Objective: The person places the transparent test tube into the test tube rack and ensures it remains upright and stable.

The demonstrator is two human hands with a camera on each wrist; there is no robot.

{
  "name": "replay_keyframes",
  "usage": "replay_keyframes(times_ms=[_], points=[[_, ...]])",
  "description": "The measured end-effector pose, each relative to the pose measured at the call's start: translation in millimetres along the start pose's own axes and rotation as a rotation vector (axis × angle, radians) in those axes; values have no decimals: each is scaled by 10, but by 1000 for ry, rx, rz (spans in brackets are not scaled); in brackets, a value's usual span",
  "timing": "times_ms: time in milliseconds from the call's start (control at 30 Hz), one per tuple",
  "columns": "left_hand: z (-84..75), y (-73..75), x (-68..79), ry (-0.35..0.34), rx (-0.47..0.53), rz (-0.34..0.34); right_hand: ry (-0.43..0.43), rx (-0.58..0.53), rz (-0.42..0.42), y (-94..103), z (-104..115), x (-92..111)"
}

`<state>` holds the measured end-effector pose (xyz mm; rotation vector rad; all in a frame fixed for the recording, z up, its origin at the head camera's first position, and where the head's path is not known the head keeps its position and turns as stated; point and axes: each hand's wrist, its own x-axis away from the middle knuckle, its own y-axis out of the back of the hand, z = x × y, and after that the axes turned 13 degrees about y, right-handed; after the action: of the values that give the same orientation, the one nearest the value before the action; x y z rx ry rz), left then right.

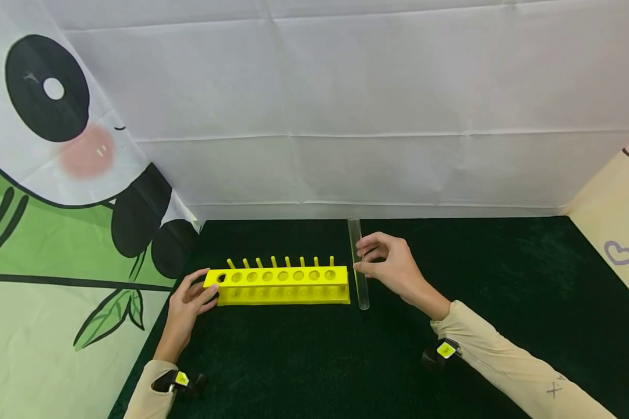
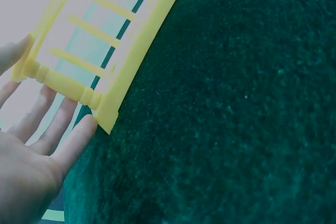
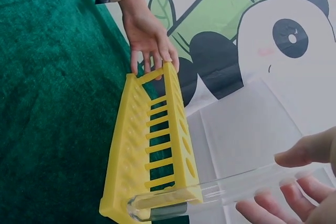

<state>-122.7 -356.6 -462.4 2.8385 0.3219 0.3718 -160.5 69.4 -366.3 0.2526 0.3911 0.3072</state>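
A yellow test tube rack (image 1: 283, 278) stands on the dark green cloth, its top plate pierced by a row of holes and a row of pegs along its far side. My left hand (image 1: 186, 308) grips the rack's left end, thumb and fingers spread about the end of the top plate. Beside the rack's right end, my right hand (image 1: 393, 265) pinches a clear glass test tube (image 1: 364, 294) between thumb and fingers. The tube is nearly upright, rounded end down, and looks empty. In the right wrist view the tube (image 3: 157, 203) crosses in front of the rack's near end.
Dark green cloth (image 1: 293, 361) covers the table. Behind it hangs a creased white sheet (image 1: 346, 116). A panda-printed cloth (image 1: 36, 233) borders the left side, and a cream cloth with a heart outline (image 1: 603, 221) borders the right.
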Motion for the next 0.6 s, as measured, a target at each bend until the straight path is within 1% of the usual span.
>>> replay_keyframes(times_ms=[300, 600], points=[[-3, 0, 9, 0, 6, 2, 40, 35, -6, -6, 21, -20], [7, -2, 8, 1, 8, 9, 47, 24, -18, -4, 70, -32]])
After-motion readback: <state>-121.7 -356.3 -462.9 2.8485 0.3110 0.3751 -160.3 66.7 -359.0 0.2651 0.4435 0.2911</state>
